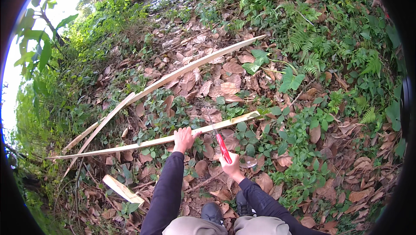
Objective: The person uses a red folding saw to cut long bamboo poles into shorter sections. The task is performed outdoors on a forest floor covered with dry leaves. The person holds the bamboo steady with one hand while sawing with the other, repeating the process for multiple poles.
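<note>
A long pale wooden strip (pixel 141 144) lies crosswise in front of me over leaves and low plants. My left hand (pixel 184 139) is closed over it near the middle, gripping it from above. In my right hand (pixel 231 166) is a hand saw (pixel 222 145), held by its red handle. The saw's thin blade crosses the strip just right of my left hand and points away from me. Whether its teeth touch the wood is too small to make out. My right fingers wrap round the handle's near end.
Another long pale strip (pixel 186 69) lies farther off, crossing a second piece at the left. A short wood offcut (pixel 123 189) rests at lower left. Dry brown leaves (pixel 232 88) and green ferns (pixel 310 48) cover the ground. My shoes (pixel 212 213) stand below.
</note>
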Available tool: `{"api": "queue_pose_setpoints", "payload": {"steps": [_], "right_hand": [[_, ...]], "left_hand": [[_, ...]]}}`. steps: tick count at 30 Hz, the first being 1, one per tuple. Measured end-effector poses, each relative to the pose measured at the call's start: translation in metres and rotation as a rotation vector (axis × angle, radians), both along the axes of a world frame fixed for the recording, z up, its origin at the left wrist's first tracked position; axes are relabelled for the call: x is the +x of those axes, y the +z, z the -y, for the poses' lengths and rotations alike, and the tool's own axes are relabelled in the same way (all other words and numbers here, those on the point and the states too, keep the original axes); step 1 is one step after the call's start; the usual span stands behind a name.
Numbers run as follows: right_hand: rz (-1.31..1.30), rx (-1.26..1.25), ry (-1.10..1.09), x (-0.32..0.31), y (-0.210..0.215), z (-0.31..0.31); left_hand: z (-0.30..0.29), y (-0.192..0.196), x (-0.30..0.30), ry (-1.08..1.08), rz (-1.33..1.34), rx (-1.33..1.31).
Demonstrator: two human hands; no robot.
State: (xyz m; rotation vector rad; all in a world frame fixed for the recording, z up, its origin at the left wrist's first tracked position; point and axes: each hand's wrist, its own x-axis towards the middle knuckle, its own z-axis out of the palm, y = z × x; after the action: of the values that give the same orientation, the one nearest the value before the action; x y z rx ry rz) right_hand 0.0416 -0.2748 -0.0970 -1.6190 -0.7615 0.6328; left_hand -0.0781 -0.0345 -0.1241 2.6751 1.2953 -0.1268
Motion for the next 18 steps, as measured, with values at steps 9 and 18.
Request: {"api": "queue_pose_setpoints", "payload": {"steps": [9, 18], "right_hand": [[0.111, -0.009, 0.022, -0.012, 0.027, 0.057], [0.094, 0.004, 0.049, -0.005, 0.01, 0.017]], "left_hand": [[-0.003, 0.01, 0.004, 0.013, 0.002, 0.0], [-0.006, 0.009, 0.0, 0.025, -0.018, -0.028]]}}
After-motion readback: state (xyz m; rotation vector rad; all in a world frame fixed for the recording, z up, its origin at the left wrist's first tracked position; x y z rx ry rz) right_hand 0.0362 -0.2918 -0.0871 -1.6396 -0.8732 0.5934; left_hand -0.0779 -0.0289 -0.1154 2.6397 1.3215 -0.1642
